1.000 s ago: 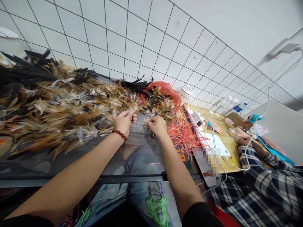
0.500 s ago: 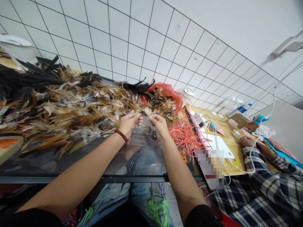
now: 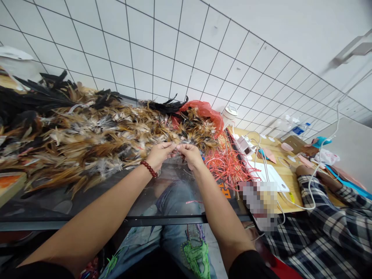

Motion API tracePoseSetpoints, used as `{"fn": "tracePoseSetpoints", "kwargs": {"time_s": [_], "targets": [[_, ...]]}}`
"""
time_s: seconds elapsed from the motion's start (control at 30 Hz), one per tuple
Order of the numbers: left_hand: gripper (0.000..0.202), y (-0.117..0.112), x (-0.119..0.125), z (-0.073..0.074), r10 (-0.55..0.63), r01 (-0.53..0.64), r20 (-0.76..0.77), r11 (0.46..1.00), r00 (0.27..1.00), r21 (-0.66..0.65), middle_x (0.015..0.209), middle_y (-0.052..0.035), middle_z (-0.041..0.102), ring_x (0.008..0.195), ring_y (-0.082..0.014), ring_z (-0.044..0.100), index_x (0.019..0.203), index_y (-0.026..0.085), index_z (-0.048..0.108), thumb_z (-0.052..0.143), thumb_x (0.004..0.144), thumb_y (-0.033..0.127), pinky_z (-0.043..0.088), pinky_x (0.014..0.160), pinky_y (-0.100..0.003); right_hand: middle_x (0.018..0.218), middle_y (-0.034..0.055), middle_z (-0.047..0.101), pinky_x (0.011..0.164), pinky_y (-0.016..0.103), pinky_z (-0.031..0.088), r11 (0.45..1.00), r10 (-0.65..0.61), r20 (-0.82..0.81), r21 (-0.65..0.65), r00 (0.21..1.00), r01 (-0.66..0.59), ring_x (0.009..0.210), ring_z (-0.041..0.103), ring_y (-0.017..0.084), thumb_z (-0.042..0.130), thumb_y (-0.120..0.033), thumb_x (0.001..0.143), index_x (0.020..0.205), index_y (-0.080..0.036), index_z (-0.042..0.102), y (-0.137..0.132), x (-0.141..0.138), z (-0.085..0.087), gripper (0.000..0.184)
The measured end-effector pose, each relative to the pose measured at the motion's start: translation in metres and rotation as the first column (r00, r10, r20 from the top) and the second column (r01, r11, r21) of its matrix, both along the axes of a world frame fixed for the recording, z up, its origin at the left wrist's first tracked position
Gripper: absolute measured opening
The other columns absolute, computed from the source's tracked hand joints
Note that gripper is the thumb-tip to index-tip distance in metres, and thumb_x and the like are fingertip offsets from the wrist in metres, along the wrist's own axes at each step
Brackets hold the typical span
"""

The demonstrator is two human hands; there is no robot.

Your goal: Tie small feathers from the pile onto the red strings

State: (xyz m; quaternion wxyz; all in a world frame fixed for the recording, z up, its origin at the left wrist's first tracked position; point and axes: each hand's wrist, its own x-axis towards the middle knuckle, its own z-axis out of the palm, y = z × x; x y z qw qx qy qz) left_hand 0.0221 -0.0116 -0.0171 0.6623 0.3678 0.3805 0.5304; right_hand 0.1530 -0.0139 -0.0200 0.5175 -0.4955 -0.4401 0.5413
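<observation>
1. Feathers [image 3: 95, 135], brown, tan and whitish: a broad, overlapping heap on the worktop [image 3: 93, 186], reaching from far left to just behind the hands.
2. Feather bunch [image 3: 200, 130], brown and dark: beyond the right hand, against a red plastic bag [image 3: 207, 109].
3. Left hand [image 3: 161, 155]: at the near edge of the heap, thumb and fingers pinched together. A dark red beaded bracelet [image 3: 149, 169] circles the wrist.
4. Right hand [image 3: 190, 155]: likewise pinched, its fingertips meeting the left hand's, or nearly so. Anything between the two sets of fingers is too small to tell.
5. Black feathers: one group of long ones [image 3: 37, 91] at back left; a smaller group [image 3: 162, 107] beside the red bag.
6. Pink-red strands [image 3: 225, 161]: a tangled mass, right of the right hand.
7. Shallow box [image 3: 11, 185], orange inside: left edge of view.
8. White lidded container [image 3: 230, 112]: behind the strands.
9. Light wooden worktop [image 3: 286, 175], adjoining at right: bears a white board [image 3: 274, 179], white cables and a bottle with a blue label [image 3: 300, 130].
10. Co-worker's plaid sleeve [image 3: 315, 195]: resting at that wooden surface.
11. Grid of dark lines [image 3: 153, 58]: along the white wall behind.
</observation>
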Motion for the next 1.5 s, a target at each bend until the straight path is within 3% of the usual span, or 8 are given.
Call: {"fn": "tracePoseSetpoints", "kwargs": {"time_s": [0.2, 0.43, 0.6, 0.7, 0.8, 0.93, 1.17, 1.5], "targets": [[0.021, -0.001, -0.004, 0.007, -0.045, 0.046, 0.047, 0.999, 0.998, -0.018, 0.069, -0.0065, 0.067, 0.062, -0.0121, 0.061, 0.069, 0.011, 0.069, 0.083, 0.061, 0.025, 0.051, 0.06, -0.024, 0.058, -0.0044, 0.058, 0.051, 0.02, 0.033, 0.998, -0.037, 0.045, 0.062, 0.998, 0.034, 0.051, 0.046, 0.006, 0.085, -0.043, 0.047, 0.067, -0.016, 0.061, -0.003, 0.006, 0.01, 0.041], [0.017, -0.004, -0.007, 0.011, -0.404, 0.399, -0.041, 0.912, 0.914, -0.099, 0.059, -0.0073, 0.062, 0.051, -0.011, 0.056, 0.062, 0.01, 0.067, 0.08, 0.067, 0.02, 0.046, 0.049, -0.022, 0.058, -0.0045, 0.057, 0.052, 0.02, 0.033, 0.963, 0.268, -0.047, 0.023, 0.962, -0.268, 0.052, 0.043, 0.006, 0.082, -0.049, 0.055, 0.07, -0.016, 0.067, -0.01, 0.02, 0.018, 0.04], [0.017, -0.006, -0.006, 0.008, -0.459, 0.452, -0.067, 0.887, 0.886, -0.1, 0.062, -0.0081, 0.063, 0.053, -0.0116, 0.057, 0.065, 0.009, 0.07, 0.081, 0.065, 0.021, 0.047, 0.051, -0.023, 0.053, -0.005, 0.053, 0.053, 0.021, 0.035, 0.974, 0.207, 0.049, 0.086, 0.977, -0.211, 0.051, 0.044, 0.007, 0.079, -0.05, 0.058, 0.061, -0.016, 0.063, -0.005, 0.021, 0.013, 0.038], [0.015, -0.003, -0.007, 0.007, -0.331, 0.33, -0.012, 0.943, 0.944, -0.044, 0.061, -0.0059, 0.062, 0.053, -0.0101, 0.056, 0.07, 0.009, 0.07, 0.08, 0.068, 0.02, 0.046, 0.052, -0.022, 0.059, -0.0038, 0.057, 0.057, 0.022, 0.038, 0.973, -0.008, 0.222, 0.229, 0.975, -0.044, 0.054, 0.046, 0.009, 0.07, -0.047, 0.068, 0.07, -0.017, 0.066, 0.001, 0.028, 0.012, 0.03], [0.011, 0.001, -0.008, 0.008, -0.138, 0.141, 0.081, 0.99, 0.987, -0.025, 0.063, -0.004, 0.062, 0.055, -0.0091, 0.056, 0.074, 0.01, 0.069, 0.077, 0.07, 0.018, 0.047, 0.055, -0.021, 0.067, -0.0022, 0.064, 0.063, 0.023, 0.04, 0.953, -0.199, 0.563, 0.304, 0.802, 0.023, 0.06, 0.051, 0.011, 0.065, -0.034, 0.074, 0.076, -0.018, 0.069, 0.002, 0.041, 0.012, 0.017], [0.01, 0.004, -0.009, 0.008, 0.02, -0.013, 0.114, 0.998, 0.993, -0.061, 0.063, -0.0037, 0.062, 0.055, -0.0085, 0.057, 0.075, 0.01, 0.068, 0.075, 0.071, 0.015, 0.048, 0.055, -0.021, 0.073, -0.0008, 0.069, 0.068, 0.024, 0.043, 0.981, -0.111, 0.85, 0.178, 0.516, -0.081, 0.068, 0.059, 0.013, 0.068, -0.029, 0.074, 0.08, -0.021, 0.073, -0.002, 0.044, 0.007, 0.011], [0.007, 0.004, -0.008, 0.005, 0.048, -0.041, 0.09, 0.996, 0.995, -0.078, 0.063, -0.0024, 0.063, 0.054, -0.0077, 0.059, 0.076, 0.008, 0.068, 0.071, 0.074, 0.014, 0.05, 0.056, -0.019, 0.092, 0.0039, 0.068, 0.079, 0.027, 0.042, 0.958, -0.082, 0.955, 0.154, 0.284, -0.243, 0.089, 0.06, 0.017, 0.062, -0.022, 0.082, 0.085, -0.022, 0.071, -0.005, 0.027, 0.0, 0.009], [0.005, 0.0, -0.005, 0.009, 0.083, -0.088, -0.052, 0.99, 0.995, -0.107, 0.072, -0.0093, 0.071, 0.062, -0.0134, 0.067, 0.072, 0.008, 0.067, 0.068, 0.075, 0.012, 0.055, 0.063, -0.024, 0.094, 0.0086, 0.07, 0.084, 0.033, 0.029, 0.845, -0.368, 0.93, 0.341, 0.015, -0.412, 0.09, 0.059, 0.021, 0.043, -0.021, 0.094, 0.096, -0.019, 0.061, -0.017, 0.019, 0.016, 0.018]]}}
